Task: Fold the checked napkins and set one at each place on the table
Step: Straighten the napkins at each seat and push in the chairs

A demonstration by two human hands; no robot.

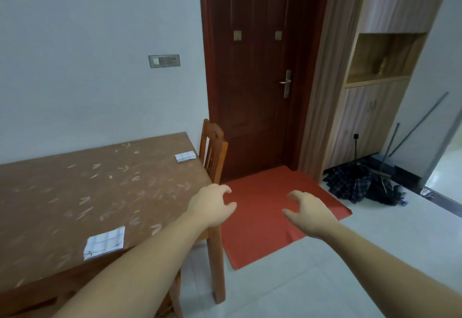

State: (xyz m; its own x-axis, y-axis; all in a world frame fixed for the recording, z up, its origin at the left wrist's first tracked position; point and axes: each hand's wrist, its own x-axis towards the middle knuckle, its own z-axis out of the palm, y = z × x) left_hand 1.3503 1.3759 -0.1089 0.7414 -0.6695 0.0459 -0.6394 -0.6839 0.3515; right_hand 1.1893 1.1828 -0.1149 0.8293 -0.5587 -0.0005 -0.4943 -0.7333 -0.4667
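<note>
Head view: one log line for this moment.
near napkin folded on table | far napkin folded at far corner by chair | left hand empty | right hand empty

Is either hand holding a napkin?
No: left hand and right hand are empty, while the near napkin and far napkin lie on the table.

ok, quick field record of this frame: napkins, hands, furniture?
near napkin: folded, checked, flat on table by the near edge
far napkin: folded, at the table's far corner beside the chair
left hand: empty, fingers loosely curled, past the table end
right hand: empty, fingers loosely curled, over the red mat
chair: wooden, pushed to the table end
</note>
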